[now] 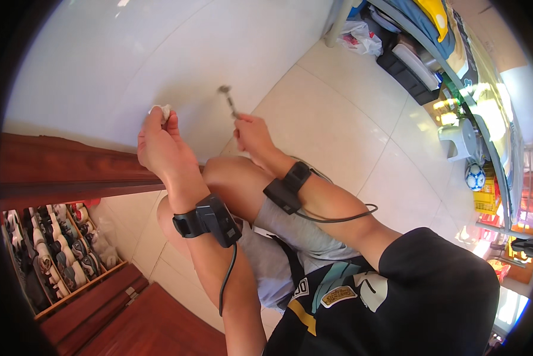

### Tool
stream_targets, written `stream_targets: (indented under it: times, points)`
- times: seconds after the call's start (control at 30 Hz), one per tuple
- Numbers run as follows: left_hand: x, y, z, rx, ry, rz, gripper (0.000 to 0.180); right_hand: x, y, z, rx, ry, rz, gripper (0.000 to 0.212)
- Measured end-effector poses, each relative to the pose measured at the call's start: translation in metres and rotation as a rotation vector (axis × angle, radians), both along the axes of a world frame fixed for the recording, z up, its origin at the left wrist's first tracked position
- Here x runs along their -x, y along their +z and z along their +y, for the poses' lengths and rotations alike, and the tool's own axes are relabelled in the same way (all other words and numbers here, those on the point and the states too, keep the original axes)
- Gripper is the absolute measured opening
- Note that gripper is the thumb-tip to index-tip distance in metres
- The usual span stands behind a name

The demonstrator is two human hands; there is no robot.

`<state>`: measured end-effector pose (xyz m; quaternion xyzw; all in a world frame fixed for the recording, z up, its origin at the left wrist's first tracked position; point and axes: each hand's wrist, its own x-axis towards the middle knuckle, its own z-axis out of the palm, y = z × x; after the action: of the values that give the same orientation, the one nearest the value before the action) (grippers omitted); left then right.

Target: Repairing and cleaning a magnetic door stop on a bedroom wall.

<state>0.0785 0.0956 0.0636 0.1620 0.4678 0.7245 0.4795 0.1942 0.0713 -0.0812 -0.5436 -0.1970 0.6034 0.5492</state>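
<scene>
My left hand (161, 145) is raised close to the white wall (100, 65), its fingers pinched on a small crumpled white wad (161, 110); I cannot make out whether it is tissue or cloth. To its right, my right hand (254, 137) is closed around the lower end of a slim metal tool (229, 102). That tool points up and to the left and ends in a small dark head; blur hides its exact kind. A gap separates the two hands, and the tool's head is apart from the white wad.
Dark red wooden trim (76, 169) runs left of my knees, above a rack of shoes (56, 252). A wooden door panel (154, 323) stands at lower left. Along the right are a bed frame (456, 83), a black crate (406, 74), a grey stool (456, 139) and a ball (475, 177).
</scene>
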Motion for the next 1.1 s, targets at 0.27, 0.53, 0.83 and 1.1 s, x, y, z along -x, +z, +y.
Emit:
stream_targets:
  times: [0.27,0.53,0.83,1.1]
  points:
    - [0.009,0.005,-0.001,0.004,-0.014,-0.005,0.016,0.0,0.008,-0.003,-0.224,0.012,-0.451,0.02]
    - [-0.001,0.006,0.001,-0.009,-0.072,-0.011,0.012,-0.008,0.003,0.014,-0.098,-0.084,-0.125,0.036]
    - [-0.008,0.006,0.005,-0.019,-0.095,-0.024,0.013,-0.014,0.03,0.013,0.008,-0.053,-0.09,0.031]
    - [-0.009,0.0,0.003,0.037,-0.122,-0.013,0.016,-0.014,0.039,0.005,0.0,0.048,-0.033,0.025]
